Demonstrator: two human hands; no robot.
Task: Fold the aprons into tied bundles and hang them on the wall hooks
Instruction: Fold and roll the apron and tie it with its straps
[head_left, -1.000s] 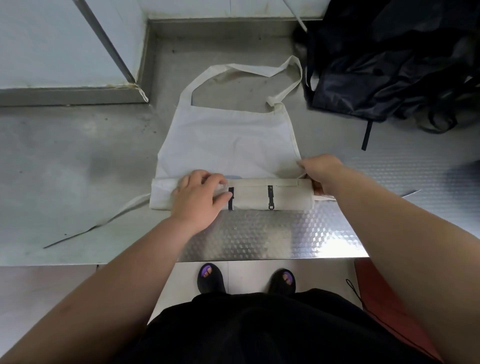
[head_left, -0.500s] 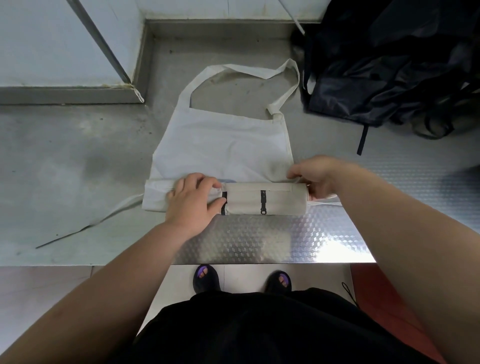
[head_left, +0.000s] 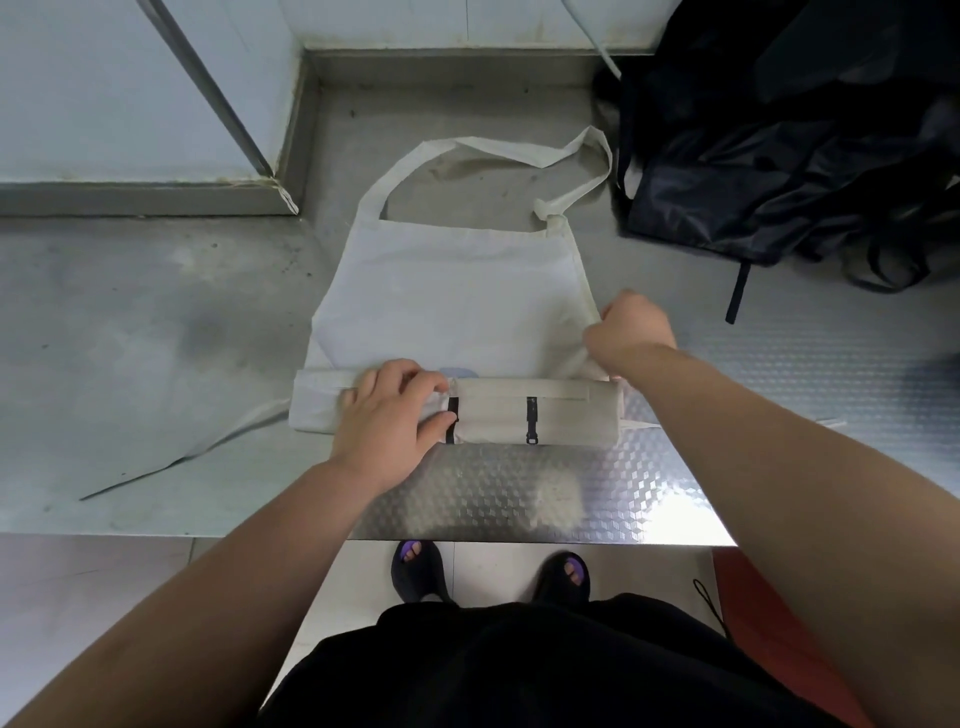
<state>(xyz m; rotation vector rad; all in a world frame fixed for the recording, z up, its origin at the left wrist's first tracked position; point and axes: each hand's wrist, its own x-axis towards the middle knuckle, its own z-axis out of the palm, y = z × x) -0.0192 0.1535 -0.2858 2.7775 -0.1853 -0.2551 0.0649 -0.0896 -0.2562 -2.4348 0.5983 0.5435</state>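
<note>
Left hand (head_left: 389, 410) curls over the rolled end of the apron (head_left: 457, 291) near the front edge of the counter (head_left: 156, 338), right hand (head_left: 631, 330) fisted on its right side, so best tuck that side square and roll tight.

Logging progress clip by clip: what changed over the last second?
The right hand came off the end of the roll and now grips the side edge of the apron just beyond it. The left hand still holds the roll; the black bag has not moved.
</note>
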